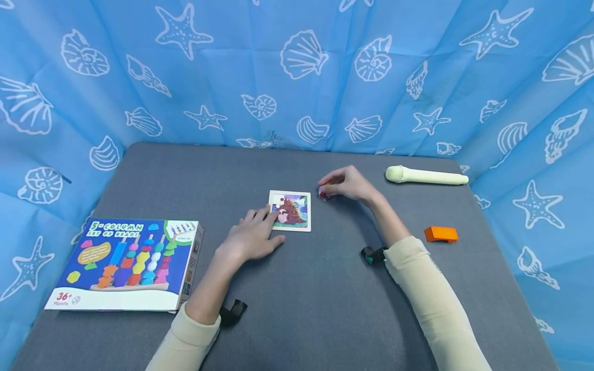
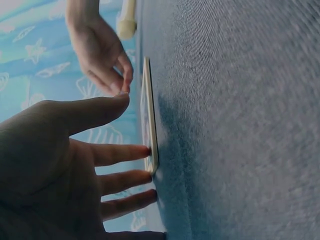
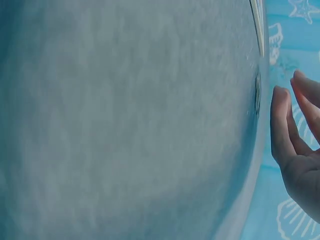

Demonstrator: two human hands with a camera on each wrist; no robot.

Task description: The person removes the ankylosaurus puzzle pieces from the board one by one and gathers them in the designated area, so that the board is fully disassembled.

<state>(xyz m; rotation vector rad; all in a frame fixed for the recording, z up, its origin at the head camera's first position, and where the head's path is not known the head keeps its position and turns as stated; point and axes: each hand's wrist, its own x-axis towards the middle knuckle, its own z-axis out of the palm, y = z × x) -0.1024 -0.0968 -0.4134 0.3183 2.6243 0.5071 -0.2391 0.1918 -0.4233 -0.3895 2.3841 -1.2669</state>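
Note:
A small square picture puzzle [image 1: 297, 224] with a pale frame lies flat, showing a brown-red figure; a whitish patch shows at its upper left. My left hand [image 1: 250, 239] rests at its left edge, fingers extended and thumb spread; in the left wrist view the fingertips of the left hand [image 2: 65, 165] touch the frame [image 2: 153, 145]. Right of the puzzle, my right hand [image 1: 350, 185] is over a small reddish piece [image 1: 323, 194]. In the right wrist view this piece [image 3: 258, 95] lies on the table, apart from the bent fingers of the right hand [image 3: 300, 160].
A blue bead-set box [image 1: 125, 263] lies at the left of the grey table [image 1: 315, 309]. At the right are a pale microphone-shaped object [image 1: 429, 176] and an orange block [image 1: 441, 234]. A blue shell-patterned curtain [image 1: 297, 93] hangs behind and at both sides.

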